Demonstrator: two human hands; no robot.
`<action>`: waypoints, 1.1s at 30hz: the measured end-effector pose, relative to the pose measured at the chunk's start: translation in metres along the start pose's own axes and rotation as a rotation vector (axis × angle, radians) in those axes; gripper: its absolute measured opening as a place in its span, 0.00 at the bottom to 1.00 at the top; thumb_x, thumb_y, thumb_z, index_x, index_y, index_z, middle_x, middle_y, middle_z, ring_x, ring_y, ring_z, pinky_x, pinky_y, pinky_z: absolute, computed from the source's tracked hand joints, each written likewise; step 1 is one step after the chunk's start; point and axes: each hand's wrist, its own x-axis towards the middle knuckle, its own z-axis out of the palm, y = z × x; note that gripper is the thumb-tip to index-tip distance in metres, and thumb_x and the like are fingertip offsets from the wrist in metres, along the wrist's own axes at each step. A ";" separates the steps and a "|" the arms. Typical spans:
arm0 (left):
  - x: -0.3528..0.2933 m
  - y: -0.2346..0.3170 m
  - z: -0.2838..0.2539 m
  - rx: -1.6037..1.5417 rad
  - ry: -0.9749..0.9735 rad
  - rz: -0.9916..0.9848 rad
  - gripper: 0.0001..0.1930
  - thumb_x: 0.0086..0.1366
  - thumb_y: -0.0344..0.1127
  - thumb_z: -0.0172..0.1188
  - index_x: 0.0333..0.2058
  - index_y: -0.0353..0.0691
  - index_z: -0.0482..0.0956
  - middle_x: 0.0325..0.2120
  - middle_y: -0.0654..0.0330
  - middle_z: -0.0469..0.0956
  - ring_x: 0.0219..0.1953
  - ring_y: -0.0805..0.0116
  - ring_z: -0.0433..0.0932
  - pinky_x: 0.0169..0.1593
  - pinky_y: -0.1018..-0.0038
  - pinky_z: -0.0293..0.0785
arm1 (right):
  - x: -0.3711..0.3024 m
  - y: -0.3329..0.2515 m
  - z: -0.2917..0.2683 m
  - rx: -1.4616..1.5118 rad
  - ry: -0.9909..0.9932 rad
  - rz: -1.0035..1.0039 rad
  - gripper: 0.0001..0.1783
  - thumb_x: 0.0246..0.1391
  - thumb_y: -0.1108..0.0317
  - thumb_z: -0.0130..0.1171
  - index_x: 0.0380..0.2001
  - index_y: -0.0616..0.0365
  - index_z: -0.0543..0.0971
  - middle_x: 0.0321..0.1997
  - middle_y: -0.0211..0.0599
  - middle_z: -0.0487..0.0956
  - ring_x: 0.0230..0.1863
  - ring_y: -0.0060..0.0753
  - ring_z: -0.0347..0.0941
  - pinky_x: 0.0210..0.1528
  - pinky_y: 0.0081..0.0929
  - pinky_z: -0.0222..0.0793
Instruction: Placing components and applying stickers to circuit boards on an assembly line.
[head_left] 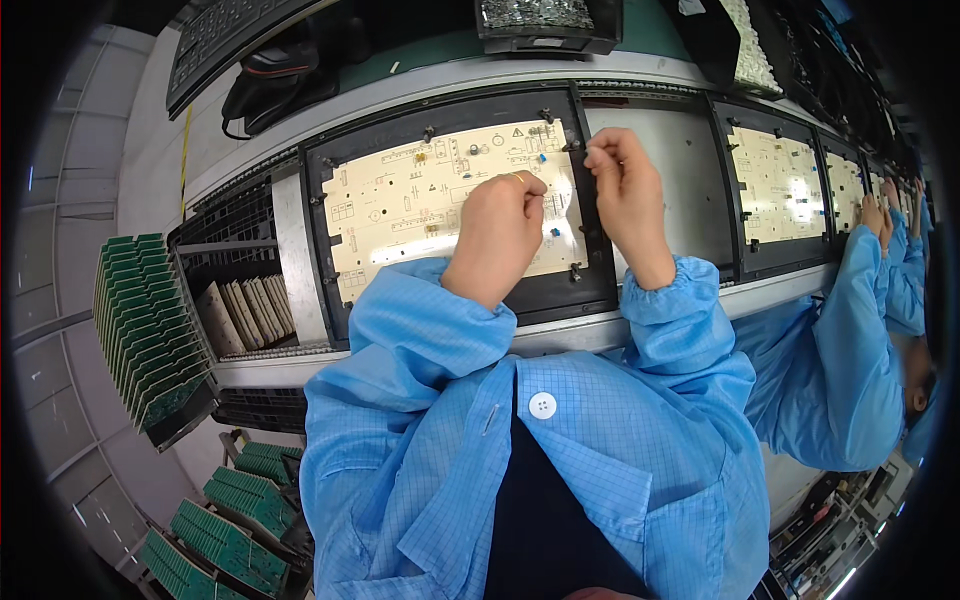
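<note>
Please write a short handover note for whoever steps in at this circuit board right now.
Left hand: closed in a fist over the middle of the beige circuit board; what it pinches is hidden.
Right hand: fingertips pinched together at the board's right edge, by the black carrier frame; anything in its grip is too small to see.
Done: small blue components already sit on the board.
Left: most printed positions look bare.
Nearby: rack of green boards at left; a co-worker's sleeve at the next board to the right.

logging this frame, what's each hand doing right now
Left hand: fingers curled shut over the cream circuit board; whether it holds anything cannot be told.
Right hand: fingertips pinched at the board's right edge; held item, if any, too small to tell.
</note>
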 end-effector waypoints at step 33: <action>-0.007 -0.007 -0.001 0.268 0.018 0.098 0.05 0.58 0.26 0.60 0.34 0.33 0.80 0.33 0.47 0.77 0.42 0.48 0.70 0.48 0.61 0.69 | -0.021 -0.006 0.004 0.030 -0.156 0.282 0.07 0.54 0.77 0.61 0.36 0.69 0.81 0.26 0.33 0.81 0.27 0.17 0.76 0.29 0.17 0.73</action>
